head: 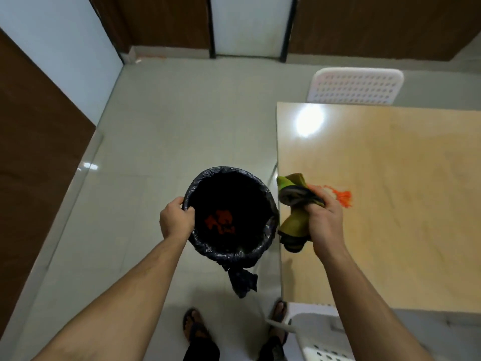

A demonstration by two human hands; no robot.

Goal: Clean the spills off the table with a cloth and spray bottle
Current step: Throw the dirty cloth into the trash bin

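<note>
My left hand [177, 219] grips the rim of a round bin lined with a black bag [270, 220], held up beside the table's left edge. Orange scraps [220, 222] lie at the bottom of the bin. My right hand [325, 220] is closed on a bunched green cloth [292, 194], right at the corner of the light wooden table [390, 204]. A small heap of orange shreds [344, 198] lies on the table just beyond my right hand. No spray bottle is in view.
A white perforated chair [356, 86] stands at the table's far side, and another white chair [320, 334] at its near side by my sandalled feet [194, 327]. Pale floor tiles [169, 126] stretch left to brown and white wall panels.
</note>
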